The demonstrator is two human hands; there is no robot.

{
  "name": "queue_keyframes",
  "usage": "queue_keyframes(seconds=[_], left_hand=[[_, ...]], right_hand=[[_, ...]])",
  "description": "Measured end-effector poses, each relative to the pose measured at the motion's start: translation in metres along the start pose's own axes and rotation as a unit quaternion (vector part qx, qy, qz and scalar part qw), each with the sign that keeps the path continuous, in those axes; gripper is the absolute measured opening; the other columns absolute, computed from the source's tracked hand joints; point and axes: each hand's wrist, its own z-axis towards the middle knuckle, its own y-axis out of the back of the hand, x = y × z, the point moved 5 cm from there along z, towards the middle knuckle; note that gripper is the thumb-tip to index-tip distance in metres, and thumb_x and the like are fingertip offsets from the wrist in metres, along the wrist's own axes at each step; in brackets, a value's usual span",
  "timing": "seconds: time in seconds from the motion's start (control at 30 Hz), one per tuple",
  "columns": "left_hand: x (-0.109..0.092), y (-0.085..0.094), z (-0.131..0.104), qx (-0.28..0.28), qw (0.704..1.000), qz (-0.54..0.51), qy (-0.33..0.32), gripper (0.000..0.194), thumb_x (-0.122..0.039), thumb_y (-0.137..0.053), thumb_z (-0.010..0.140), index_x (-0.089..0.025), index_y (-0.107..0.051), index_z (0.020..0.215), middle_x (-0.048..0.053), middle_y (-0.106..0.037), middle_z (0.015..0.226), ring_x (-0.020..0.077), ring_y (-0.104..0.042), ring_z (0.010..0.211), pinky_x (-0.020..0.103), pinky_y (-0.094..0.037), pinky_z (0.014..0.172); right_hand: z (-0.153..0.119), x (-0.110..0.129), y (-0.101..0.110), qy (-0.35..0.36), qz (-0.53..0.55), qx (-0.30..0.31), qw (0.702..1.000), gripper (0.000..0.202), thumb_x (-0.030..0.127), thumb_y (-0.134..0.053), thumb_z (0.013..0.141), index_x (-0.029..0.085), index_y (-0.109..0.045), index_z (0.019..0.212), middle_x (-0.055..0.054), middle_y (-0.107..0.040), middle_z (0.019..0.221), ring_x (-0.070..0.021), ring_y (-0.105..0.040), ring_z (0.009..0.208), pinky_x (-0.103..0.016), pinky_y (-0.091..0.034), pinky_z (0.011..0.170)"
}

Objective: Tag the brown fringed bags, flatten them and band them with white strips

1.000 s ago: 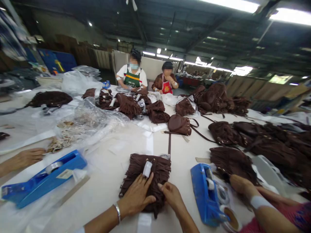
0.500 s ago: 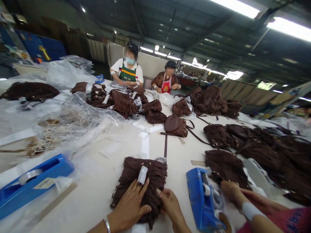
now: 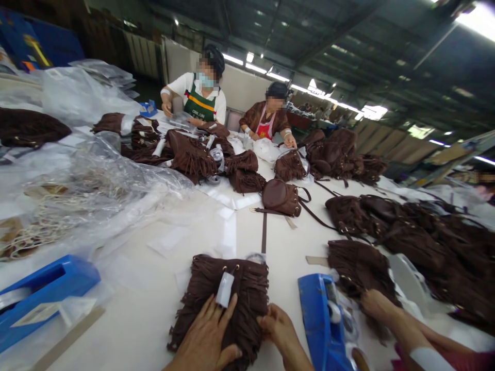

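Observation:
In front of me a dark brown fringed bag (image 3: 247, 288) lies on the white table, strips hanging down its front and sides. A white wrapped piece (image 3: 225, 290) hangs from the cord by the brass-coloured eyelets near its top. Flat on the lower front of the bag rests my left hand (image 3: 207, 332), fingers spread, fingertips at the lower end of the white wrap. My right hand (image 3: 281, 330) has its fingers curled in a pinch on the fringe at the bag's right edge.
Blue tape dispensers stand left (image 3: 50, 299) and right (image 3: 320, 319). Beside the right one, a co-worker's hands (image 3: 381, 304) touch another fringed bag (image 3: 361, 265). Brown bags (image 3: 433, 242) pile up at right. Clear plastic (image 3: 143, 170) covers the left. Two people work across the table.
My right hand has shifted slightly along the bag's right edge, its fingers now more curled on the fringe. My left hand stays flat on the bag. Across the table, a person's hand has reached toward a bag.

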Motion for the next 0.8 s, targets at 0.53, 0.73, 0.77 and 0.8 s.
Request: queue_keyframes(seconds=[0.53, 0.73, 0.77, 0.8], left_hand=[[-0.001, -0.003, 0.000, 0.006, 0.999, -0.040, 0.019, 0.108, -0.063, -0.069, 0.079, -0.030, -0.003, 0.158, 0.011, -0.023, 0.164, 0.0350, -0.028, 0.148, 0.054, -0.024, 0.121], [-0.006, 0.000, -0.002, -0.012, 0.999, -0.030, 0.011, 0.100, -0.065, -0.061, 0.083, -0.026, -0.008, 0.159, 0.010, -0.038, 0.159, 0.0321, -0.033, 0.146, 0.052, -0.019, 0.122], [-0.007, 0.001, -0.002, -0.018, 1.000, -0.024, 0.008, 0.098, -0.065, -0.060, 0.084, -0.026, -0.010, 0.159, 0.011, -0.040, 0.157, 0.0320, -0.035, 0.145, 0.052, -0.020, 0.122], [-0.007, 0.002, -0.002, -0.025, 1.000, -0.018, 0.006, 0.097, -0.065, -0.059, 0.085, -0.025, -0.012, 0.159, 0.011, -0.042, 0.156, 0.0319, -0.035, 0.145, 0.052, -0.020, 0.122]], right_hand=[[-0.021, 0.056, -0.058, 0.432, -0.505, -0.160, 0.730, 0.067, 0.044, -0.037, 0.102, 0.016, -0.016, 0.158, -0.018, -0.024, 0.162, -0.0353, -0.024, 0.148, -0.060, -0.034, 0.112], [0.001, 0.008, -0.052, 0.412, -0.527, -0.153, 0.727, 0.067, 0.043, -0.035, 0.103, 0.020, -0.008, 0.160, -0.013, -0.018, 0.165, -0.0317, -0.018, 0.151, -0.058, -0.028, 0.117], [0.001, 0.011, -0.051, 0.415, -0.527, -0.152, 0.726, 0.067, 0.042, -0.036, 0.103, 0.020, -0.008, 0.160, -0.013, -0.019, 0.164, -0.0311, -0.018, 0.151, -0.058, -0.028, 0.117], [-0.001, 0.016, -0.051, 0.416, -0.528, -0.150, 0.725, 0.067, 0.042, -0.036, 0.103, 0.020, -0.009, 0.160, -0.013, -0.019, 0.164, -0.0308, -0.018, 0.151, -0.057, -0.028, 0.117]])
